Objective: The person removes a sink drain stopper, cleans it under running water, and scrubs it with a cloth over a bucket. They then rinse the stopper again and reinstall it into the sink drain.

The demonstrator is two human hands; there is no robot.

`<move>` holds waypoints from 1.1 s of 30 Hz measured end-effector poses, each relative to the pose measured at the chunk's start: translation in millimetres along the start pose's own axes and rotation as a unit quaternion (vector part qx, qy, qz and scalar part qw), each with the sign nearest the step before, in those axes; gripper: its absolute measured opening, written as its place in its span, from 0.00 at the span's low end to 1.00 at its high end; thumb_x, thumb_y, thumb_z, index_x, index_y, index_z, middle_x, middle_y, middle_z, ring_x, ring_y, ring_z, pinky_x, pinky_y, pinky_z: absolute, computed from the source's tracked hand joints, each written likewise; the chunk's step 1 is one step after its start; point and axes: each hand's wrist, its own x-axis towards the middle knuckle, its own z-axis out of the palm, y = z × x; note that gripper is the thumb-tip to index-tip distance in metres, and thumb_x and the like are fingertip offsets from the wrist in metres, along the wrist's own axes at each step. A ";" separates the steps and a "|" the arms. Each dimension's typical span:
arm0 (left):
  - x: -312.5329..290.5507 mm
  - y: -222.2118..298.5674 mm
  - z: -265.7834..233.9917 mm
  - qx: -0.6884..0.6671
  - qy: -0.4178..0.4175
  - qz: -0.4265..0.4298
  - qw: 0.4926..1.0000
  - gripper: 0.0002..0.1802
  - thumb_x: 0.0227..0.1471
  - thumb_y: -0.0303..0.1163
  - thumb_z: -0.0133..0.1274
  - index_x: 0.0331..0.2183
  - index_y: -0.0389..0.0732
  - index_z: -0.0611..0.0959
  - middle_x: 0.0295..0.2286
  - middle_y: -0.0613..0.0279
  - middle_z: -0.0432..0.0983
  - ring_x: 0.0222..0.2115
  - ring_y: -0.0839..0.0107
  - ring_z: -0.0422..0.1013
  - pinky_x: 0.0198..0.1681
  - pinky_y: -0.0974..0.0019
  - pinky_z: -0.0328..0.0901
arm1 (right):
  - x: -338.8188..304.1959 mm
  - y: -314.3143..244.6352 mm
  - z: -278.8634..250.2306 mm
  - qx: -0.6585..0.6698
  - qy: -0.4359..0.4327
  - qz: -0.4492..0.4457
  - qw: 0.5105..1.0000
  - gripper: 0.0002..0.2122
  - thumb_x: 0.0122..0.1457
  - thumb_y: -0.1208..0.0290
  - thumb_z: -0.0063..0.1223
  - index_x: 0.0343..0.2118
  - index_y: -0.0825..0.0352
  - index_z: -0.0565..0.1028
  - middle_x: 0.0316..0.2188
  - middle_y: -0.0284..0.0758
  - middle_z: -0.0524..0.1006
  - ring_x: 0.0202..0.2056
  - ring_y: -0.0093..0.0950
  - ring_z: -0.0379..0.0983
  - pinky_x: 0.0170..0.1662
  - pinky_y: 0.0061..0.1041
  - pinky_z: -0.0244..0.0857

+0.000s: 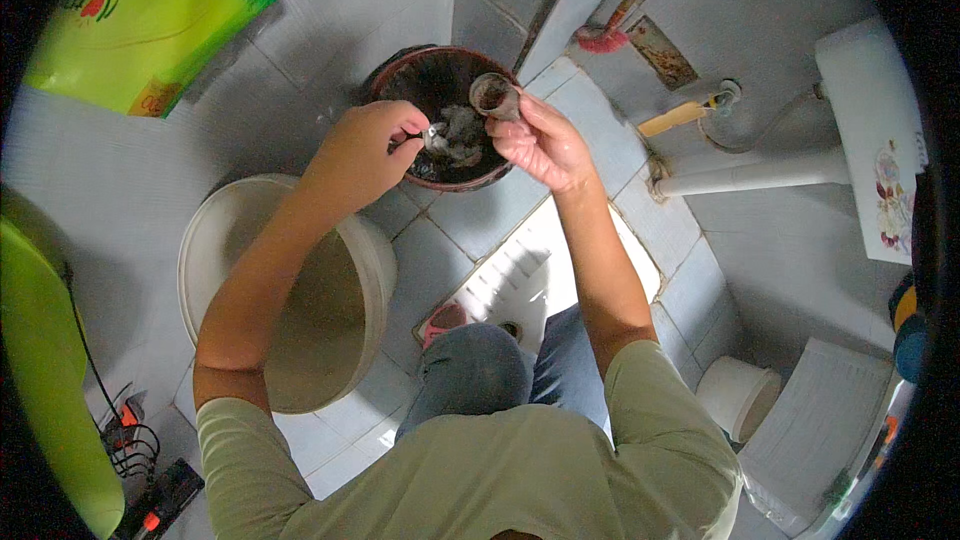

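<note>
Steady grey cup (495, 97) over bin (415, 78), two o'clock side, right hand (548, 145) clamped on it; cannot tell left hand's (365, 150) pinch.

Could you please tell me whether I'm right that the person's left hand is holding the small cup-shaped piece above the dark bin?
Not quite: the head view shows the right hand holding the small cup-shaped piece above the dark bin.
</note>
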 end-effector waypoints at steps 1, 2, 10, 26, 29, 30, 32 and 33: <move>0.8 9.6 0.4 -0.005 0.039 0.038 0.999 0.11 0.41 0.23 0.55 0.32 0.36 0.76 0.27 0.55 0.75 0.29 0.64 0.73 0.34 0.66 0.66 | -5.3 -2.2 4.6 0.096 -0.041 0.017 0.994 0.16 0.57 0.73 0.45 0.47 0.75 0.63 0.30 0.34 0.65 0.24 0.16 0.57 0.23 0.11 0.57; -2.1 23.8 1.0 -0.009 0.057 0.055 0.997 0.13 0.40 0.23 0.56 0.33 0.36 0.76 0.29 0.55 0.75 0.30 0.63 0.73 0.35 0.66 0.66 | -12.8 -1.7 17.2 0.120 -0.045 0.014 0.992 0.16 0.57 0.73 0.45 0.46 0.76 0.63 0.30 0.35 0.65 0.24 0.17 0.57 0.23 0.12 0.58; 4.5 103.4 8.3 0.039 0.123 0.241 0.962 0.25 0.32 0.24 0.61 0.39 0.41 0.74 0.38 0.56 0.71 0.40 0.57 0.67 0.46 0.60 0.60 | -37.4 6.6 52.6 0.076 -0.063 -0.029 0.995 0.17 0.57 0.68 0.43 0.45 0.75 0.65 0.38 0.41 0.68 0.30 0.21 0.63 0.34 0.19 0.62; 3.1 119.1 18.5 0.108 0.095 0.252 0.957 0.23 0.34 0.23 0.58 0.39 0.43 0.75 0.40 0.62 0.73 0.46 0.61 0.66 0.56 0.49 0.48 | -50.4 10.8 70.4 0.002 -0.047 -0.011 0.999 0.14 0.59 0.66 0.42 0.44 0.70 0.67 0.34 0.36 0.72 0.28 0.17 0.67 0.31 0.15 0.62; 4.2 113.1 13.2 0.102 0.107 0.255 0.956 0.21 0.37 0.24 0.57 0.39 0.43 0.75 0.39 0.60 0.73 0.42 0.60 0.68 0.54 0.52 0.51 | -57.6 0.4 91.0 -0.291 0.172 -0.216 0.916 0.07 0.57 0.75 0.44 0.37 0.68 0.72 0.25 0.28 0.72 0.25 0.15 0.64 0.27 0.14 0.58; 4.5 109.0 11.8 0.088 0.108 0.248 0.959 0.21 0.37 0.23 0.56 0.39 0.42 0.75 0.39 0.59 0.73 0.42 0.60 0.68 0.53 0.54 0.54 | -65.3 -4.5 93.1 -0.398 0.166 -0.257 0.865 0.07 0.56 0.77 0.44 0.37 0.69 0.72 0.27 0.28 0.72 0.27 0.16 0.65 0.29 0.15 0.59; 6.1 104.1 10.6 0.054 0.106 0.228 0.966 0.21 0.38 0.22 0.55 0.40 0.41 0.75 0.39 0.58 0.73 0.41 0.59 0.69 0.51 0.58 0.57 | -86.1 -13.9 98.5 -0.592 0.149 -0.325 0.722 0.08 0.55 0.80 0.42 0.37 0.70 0.73 0.31 0.29 0.73 0.30 0.19 0.67 0.33 0.17 0.62; 5.6 102.7 11.1 0.035 0.103 0.211 0.971 0.22 0.38 0.22 0.55 0.40 0.41 0.75 0.39 0.57 0.72 0.40 0.59 0.69 0.50 0.60 0.59 | -91.1 -18.8 105.3 -0.669 0.096 -0.315 0.666 0.10 0.51 0.83 0.43 0.36 0.69 0.73 0.28 0.31 0.73 0.29 0.21 0.68 0.31 0.18 0.62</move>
